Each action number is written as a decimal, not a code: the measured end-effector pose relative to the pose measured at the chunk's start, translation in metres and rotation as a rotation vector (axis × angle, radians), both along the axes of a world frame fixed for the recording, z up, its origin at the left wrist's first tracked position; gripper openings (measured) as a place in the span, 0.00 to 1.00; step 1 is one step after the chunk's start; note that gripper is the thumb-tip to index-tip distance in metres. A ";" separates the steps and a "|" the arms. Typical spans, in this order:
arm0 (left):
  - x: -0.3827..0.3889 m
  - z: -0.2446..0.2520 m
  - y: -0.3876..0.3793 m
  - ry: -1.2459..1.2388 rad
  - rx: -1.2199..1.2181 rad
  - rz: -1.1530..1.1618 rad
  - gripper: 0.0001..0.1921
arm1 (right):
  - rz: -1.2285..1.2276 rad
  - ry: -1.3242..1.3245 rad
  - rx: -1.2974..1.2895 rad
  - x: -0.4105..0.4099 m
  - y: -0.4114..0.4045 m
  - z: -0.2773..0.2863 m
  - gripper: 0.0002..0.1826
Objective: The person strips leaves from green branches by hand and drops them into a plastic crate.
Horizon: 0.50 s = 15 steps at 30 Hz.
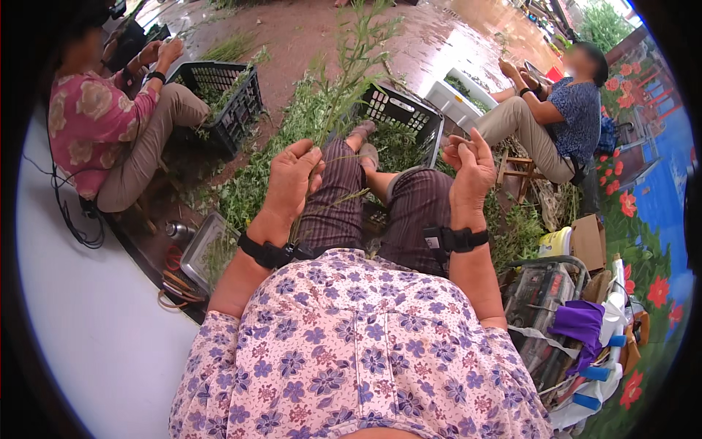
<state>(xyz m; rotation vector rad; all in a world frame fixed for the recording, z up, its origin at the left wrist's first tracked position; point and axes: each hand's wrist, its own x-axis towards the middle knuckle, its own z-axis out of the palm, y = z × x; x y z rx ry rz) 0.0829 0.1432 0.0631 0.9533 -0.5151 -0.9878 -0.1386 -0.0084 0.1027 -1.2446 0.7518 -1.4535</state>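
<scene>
My left hand (pixel 292 178) pinches a tall green stalk (pixel 344 68) of a leafy herb between thumb and fingers. The stalk's feathery top reaches up past my knees, and its lower end runs down near my wrist. To the right, my right hand (pixel 470 167) is raised over my right knee with its fingers curled and the fingertips close together. Whether a small bit of plant sits between them cannot be told. Beyond my knees stands a black plastic crate (pixel 403 104) holding green leaves (pixel 396 145). A heap of cut herb stalks (pixel 258 181) lies on the floor left of my legs.
Two people sit nearby, one left (pixel 104 115) beside a black crate (pixel 241 110), one right (pixel 570 110) by a white box (pixel 458 104). A metal tray (pixel 200 249) and steel flask (pixel 178 230) lie left. At right are a cardboard box (pixel 588 241) and purple cloth (pixel 580 324).
</scene>
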 end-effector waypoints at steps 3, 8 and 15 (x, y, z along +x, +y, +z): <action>-0.007 0.003 -0.004 -0.012 0.027 0.023 0.06 | -0.012 0.016 0.002 -0.004 -0.003 -0.008 0.17; -0.006 0.000 -0.009 -0.040 0.034 -0.005 0.07 | -0.019 0.018 0.089 -0.015 -0.007 -0.020 0.17; -0.028 0.021 -0.007 -0.050 0.086 0.046 0.10 | -0.023 -0.059 0.154 -0.040 -0.011 -0.031 0.17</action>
